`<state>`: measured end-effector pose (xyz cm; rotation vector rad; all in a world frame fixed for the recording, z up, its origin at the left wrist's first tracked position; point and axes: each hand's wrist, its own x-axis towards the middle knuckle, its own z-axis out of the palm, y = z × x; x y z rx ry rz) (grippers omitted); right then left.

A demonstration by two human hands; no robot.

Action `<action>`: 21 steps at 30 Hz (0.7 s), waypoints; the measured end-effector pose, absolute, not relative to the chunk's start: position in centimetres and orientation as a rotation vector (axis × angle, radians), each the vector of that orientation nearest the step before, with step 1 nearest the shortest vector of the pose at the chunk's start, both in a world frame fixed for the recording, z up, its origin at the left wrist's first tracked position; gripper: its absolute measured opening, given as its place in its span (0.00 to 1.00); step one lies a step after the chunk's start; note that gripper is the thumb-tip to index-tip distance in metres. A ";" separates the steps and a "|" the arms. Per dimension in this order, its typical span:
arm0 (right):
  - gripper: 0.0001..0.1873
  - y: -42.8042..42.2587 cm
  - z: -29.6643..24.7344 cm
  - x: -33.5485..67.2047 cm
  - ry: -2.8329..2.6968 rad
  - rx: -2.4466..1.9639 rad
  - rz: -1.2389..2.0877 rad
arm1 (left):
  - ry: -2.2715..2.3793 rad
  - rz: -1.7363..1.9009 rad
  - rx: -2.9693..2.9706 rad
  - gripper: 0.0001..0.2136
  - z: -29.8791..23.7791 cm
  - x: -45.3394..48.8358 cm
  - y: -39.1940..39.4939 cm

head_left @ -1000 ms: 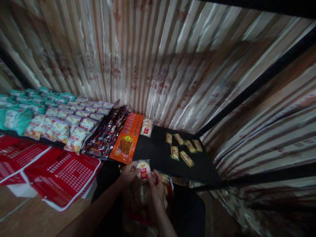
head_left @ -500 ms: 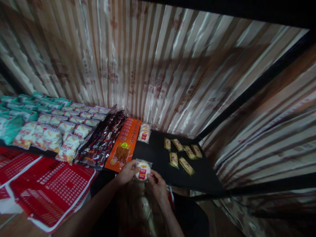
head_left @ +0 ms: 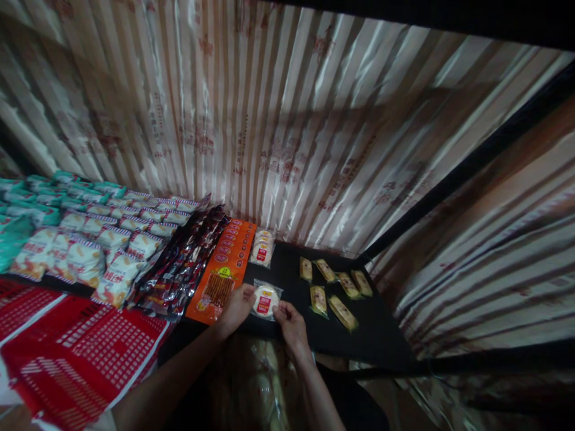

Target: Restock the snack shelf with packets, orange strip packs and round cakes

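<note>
A round white cracker packet (head_left: 266,301) with a red label and clear wrapper edges is held between my two hands, over the front of the black shelf (head_left: 291,281). My left hand (head_left: 237,308) pinches its left edge, beside the orange snack bag (head_left: 221,269). My right hand (head_left: 291,324) grips the lower right edge between thumb and fingers. Behind it, against the back, a few similar white packets (head_left: 262,248) overlap in a row. Below my hands, in my lap, a clear plastic bag (head_left: 263,383) holds pale items that I cannot make out well.
Several small yellow wrapped cakes (head_left: 318,300) lie to the right on the shelf. Dark shiny snack bags (head_left: 179,263), white chip bags (head_left: 112,239) and green bags (head_left: 40,209) fill the left. A red basket (head_left: 90,353) stands in front. A black frame bar (head_left: 449,167) slants at right.
Both hands have carried the cracker packet forward and slightly right, from near the shelf's front edge to farther over its surface. The view has shifted slightly.
</note>
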<state>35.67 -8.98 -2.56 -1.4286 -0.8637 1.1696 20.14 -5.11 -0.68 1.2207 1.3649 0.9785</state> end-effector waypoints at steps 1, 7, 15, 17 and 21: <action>0.17 -8.5 -2.6 35.7 -0.866 -1.433 1.161 | 1.401 0.985 1.230 0.06 -0.6 20.3 -5.0; 0.16 -5.8 -2.3 35.2 -0.800 -1.431 1.128 | 1.512 0.988 1.351 0.13 -0.5 21.3 -4.0; 0.14 -2.4 -2.7 35.0 -0.815 -1.468 1.058 | 1.619 0.980 1.466 0.18 -0.1 22.0 -2.2; 0.14 -1.5 -3.0 35.1 -0.846 -1.488 1.035 | 1.627 0.975 1.479 0.19 0.1 22.1 -1.7; 0.15 0.0 -3.6 35.5 -0.902 -1.560 0.981 | 1.604 0.984 1.467 0.19 0.4 22.4 -0.9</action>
